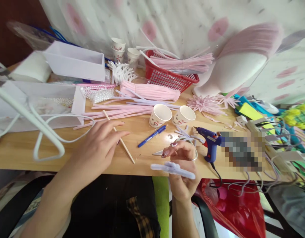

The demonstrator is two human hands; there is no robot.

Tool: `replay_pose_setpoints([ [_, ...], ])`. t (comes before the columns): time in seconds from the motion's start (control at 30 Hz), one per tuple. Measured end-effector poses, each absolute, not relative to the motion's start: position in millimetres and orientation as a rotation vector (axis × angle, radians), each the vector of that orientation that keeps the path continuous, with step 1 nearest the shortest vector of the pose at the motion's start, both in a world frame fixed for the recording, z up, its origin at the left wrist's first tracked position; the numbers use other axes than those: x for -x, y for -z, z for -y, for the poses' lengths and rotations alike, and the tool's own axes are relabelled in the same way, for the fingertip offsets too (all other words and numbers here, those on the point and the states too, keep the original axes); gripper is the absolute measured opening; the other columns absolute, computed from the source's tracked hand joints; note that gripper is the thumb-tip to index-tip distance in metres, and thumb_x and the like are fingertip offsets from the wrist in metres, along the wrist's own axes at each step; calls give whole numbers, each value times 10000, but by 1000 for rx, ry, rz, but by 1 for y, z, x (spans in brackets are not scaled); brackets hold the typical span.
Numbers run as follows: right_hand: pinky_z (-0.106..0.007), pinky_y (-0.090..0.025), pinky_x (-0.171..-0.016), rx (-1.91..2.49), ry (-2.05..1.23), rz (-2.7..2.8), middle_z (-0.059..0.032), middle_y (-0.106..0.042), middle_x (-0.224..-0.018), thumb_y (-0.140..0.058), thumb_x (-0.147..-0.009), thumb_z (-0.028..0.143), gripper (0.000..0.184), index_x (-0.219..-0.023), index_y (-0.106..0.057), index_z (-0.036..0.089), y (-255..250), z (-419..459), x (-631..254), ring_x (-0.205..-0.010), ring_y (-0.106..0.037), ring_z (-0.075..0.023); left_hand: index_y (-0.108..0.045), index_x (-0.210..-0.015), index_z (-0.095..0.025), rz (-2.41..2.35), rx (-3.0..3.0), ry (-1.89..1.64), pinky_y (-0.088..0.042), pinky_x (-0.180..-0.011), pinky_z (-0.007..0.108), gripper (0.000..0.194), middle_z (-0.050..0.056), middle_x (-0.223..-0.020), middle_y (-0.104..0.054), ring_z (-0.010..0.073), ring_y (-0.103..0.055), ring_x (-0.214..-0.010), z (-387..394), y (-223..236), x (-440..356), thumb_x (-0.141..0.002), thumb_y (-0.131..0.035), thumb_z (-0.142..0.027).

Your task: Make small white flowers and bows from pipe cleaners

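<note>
My left hand [99,147] reaches over the tabletop, fingers stretched out and apart. Under its fingertips lies a thin wooden stick [126,150]; whether they touch it I cannot tell. In my right hand [184,173], just off the table's front edge, is a lavender pipe cleaner piece [173,168] with a twisted lump at its middle and two straight arms. The thumb is partly hidden behind it. Behind that hand, a pair of scissors [157,152] shows only partly. A blue pen [151,136] lies between the hands, and a blue glue gun [211,143] stands to the right.
Two paper cups [160,115] stand mid-table, before bundled pink pipe cleaners [149,92]. A red basket [164,77] and a white mannequin head [238,71] are behind. White boxes [76,67] and a white looped stand [25,114] occupy the left; cables and a power strip [278,145] the right.
</note>
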State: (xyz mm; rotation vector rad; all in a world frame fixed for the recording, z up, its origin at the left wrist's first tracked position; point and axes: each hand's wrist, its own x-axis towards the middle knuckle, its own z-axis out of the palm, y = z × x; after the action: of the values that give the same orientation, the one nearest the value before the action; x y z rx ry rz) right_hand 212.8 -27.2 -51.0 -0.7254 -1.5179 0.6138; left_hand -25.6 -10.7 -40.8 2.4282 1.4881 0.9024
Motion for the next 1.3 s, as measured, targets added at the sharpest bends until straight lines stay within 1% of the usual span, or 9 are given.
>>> replay_pose_setpoints([
  [0.1,-412,-517,-750,695,-896,1350,-72,-571,-1039,-681,-927,310,93,-893,-760,274,50,27,-218,-861,-580,-228,-736,-1034,-151,-1520,-2532,-670,-433,-1045,650,248,201,-1347,-594,424,-513,-1263,-4,59,39,-992,-497,-206],
  [0.23,-334,-472,-675,701,-1301,1011,-76,-575,-968,-791,-795,335,134,-749,-743,219,49,21,-224,-804,-546,-206,-730,-909,-209,-1438,-2520,-599,-443,-1016,654,219,156,-1291,-642,409,-530,-1253,-18,60,44,-986,-548,-303],
  [0.37,-296,-448,-651,749,-1484,860,-64,-588,-952,-820,-728,299,126,-723,-740,202,53,14,-226,-752,-532,-173,-703,-847,-246,-1326,-2406,-608,-433,-1031,629,254,90,-1219,-703,379,-558,-1243,-26,47,38,-986,-551,-394],
  [0.43,-281,-434,-613,757,-1500,849,-49,-583,-902,-806,-734,291,120,-721,-729,200,56,11,-226,-709,-523,-160,-688,-890,-249,-1321,-2250,-635,-521,-953,513,249,57,-1046,-745,309,-660,-1065,-25,40,34,-995,-533,-413],
  [0.5,-268,-420,-585,758,-1493,868,-26,-564,-816,-793,-752,297,126,-721,-711,206,60,9,-227,-674,-512,-154,-687,-973,-258,-1326,-2093,-728,-581,-755,342,237,20,-898,-756,222,-708,-811,-18,35,32,-1009,-513,-415],
  [0.6,-263,-421,-581,732,-1460,937,-1,-551,-740,-773,-798,319,130,-747,-700,224,66,8,-227,-635,-502,-146,-720,-1074,-307,-1216,-2129,-1023,-562,-635,226,176,-6,-895,-792,173,-732,-724,-5,28,30,-996,-562,-304],
  [0.7,-290,-449,-617,720,-1374,1022,-2,-558,-757,-769,-823,325,142,-749,-697,229,68,9,-226,-656,-525,-157,-743,-1127,-372,-1118,-2270,-1161,-568,-672,211,308,-38,-927,-814,169,-762,-768,6,19,29,-958,-583,-171],
  [0.83,-329,-483,-660,702,-1297,1093,-13,-560,-800,-780,-826,343,161,-760,-689,228,69,10,-225,-694,-560,-179,-742,-1193,-430,-1076,-2303,-1178,-573,-666,206,423,-65,-957,-820,161,-774,-761,12,14,26,-939,-564,-142],
  [1.3,-295,-430,-523,597,-1250,1166,6,-496,-682,-725,-845,358,209,-713,-628,227,69,13,-227,-580,-474,-164,-760,-1169,-428,-1022,-2263,-1132,-604,-690,210,433,-68,-991,-825,160,-780,-764,12,15,21,-928,-581,-115],
])
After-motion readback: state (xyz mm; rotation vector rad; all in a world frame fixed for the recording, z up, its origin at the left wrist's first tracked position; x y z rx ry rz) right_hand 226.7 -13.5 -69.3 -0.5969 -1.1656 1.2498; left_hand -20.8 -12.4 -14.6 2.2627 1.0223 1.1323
